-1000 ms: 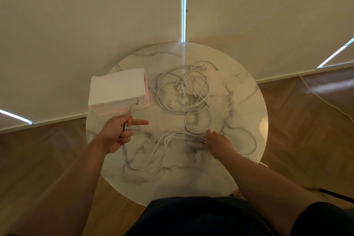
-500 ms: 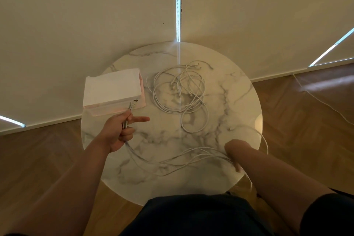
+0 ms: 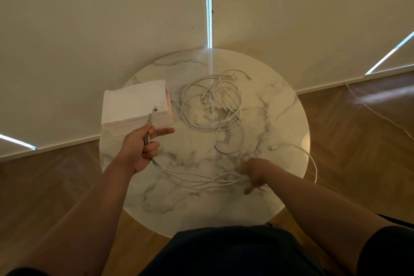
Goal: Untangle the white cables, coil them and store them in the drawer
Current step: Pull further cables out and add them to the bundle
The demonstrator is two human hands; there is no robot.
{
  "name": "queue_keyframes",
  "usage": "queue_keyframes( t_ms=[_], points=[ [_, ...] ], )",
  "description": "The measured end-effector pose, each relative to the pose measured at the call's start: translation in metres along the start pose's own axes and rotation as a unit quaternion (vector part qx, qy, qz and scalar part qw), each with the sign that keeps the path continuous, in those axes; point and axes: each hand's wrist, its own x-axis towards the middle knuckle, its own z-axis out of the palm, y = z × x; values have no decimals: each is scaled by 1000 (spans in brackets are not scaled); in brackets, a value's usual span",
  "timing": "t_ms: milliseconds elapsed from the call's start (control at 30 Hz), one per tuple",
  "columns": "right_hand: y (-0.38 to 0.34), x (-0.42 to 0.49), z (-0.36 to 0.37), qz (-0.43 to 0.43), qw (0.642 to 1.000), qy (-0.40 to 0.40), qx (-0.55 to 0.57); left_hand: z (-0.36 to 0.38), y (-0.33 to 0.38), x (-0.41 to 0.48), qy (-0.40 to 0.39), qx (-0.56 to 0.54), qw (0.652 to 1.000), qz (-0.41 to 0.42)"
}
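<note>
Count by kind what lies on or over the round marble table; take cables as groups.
White box-shaped drawer unit: 1
Loose tangle of thin white cables: 1
White cable bundle held by left hand and right hand: 1
Total: 3

My left hand (image 3: 140, 150) is lifted with the palm turned inward. Its thumb and lower three fingers are curled round a bundle of thin white cable strands (image 3: 190, 180), and the index finger sticks straight out to the right. My right hand (image 3: 255, 171), blurred, sits knuckles-up with the fingers hooked down over the same strands and the thumb pointing back toward me. Both bare forearms stretch forward and well apart, the left reaching farther out than the right.
</note>
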Motion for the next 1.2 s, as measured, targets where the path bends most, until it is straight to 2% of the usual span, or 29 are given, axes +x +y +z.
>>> queue_keyframes(
  t_ms=[67,167,267,367,433,500,533,567,633,700,767,800,867,933,1067,1200],
  points=[
    [-25,5,-4,-66,995,43,54,3,0,1,3,-10,1000,-1],
    [-65,12,-5,-123,982,43,134,3,3,2,16,-32,999,4],
    [-72,15,-6,-126,976,6,177,-1,7,3,36,-58,998,16],
    [-45,15,-7,-71,989,-5,129,-12,13,5,49,-86,995,34],
    [-26,5,-16,20,988,-101,115,-16,15,5,48,-95,994,35],
    [-19,-11,-33,94,954,-261,113,-11,10,6,40,-77,996,26],
    [-17,-18,-42,116,940,-307,98,-6,7,7,36,-66,997,23],
    [-16,-24,-50,125,939,-309,80,0,5,8,34,-59,997,22],
    [-17,-32,-59,108,963,-241,60,6,5,9,37,-59,997,27],
    [-14,-30,-58,75,989,-113,58,5,11,8,43,-64,996,37],
    [-11,-23,-54,38,997,9,69,6,16,6,46,-44,997,49],
    [-11,-20,-52,20,993,47,108,10,17,4,49,-15,997,55],
    [-11,-19,-51,-32,970,74,232,30,11,-1,52,79,994,62],
    [-9,-21,-51,-85,944,64,311,56,-7,-5,26,175,983,54],
    [9,-35,-49,-148,932,93,319,106,-60,-8,-43,287,957,15],
    [39,-54,-54,-183,905,134,359,137,-93,-8,-64,292,954,-24]
  ],
)
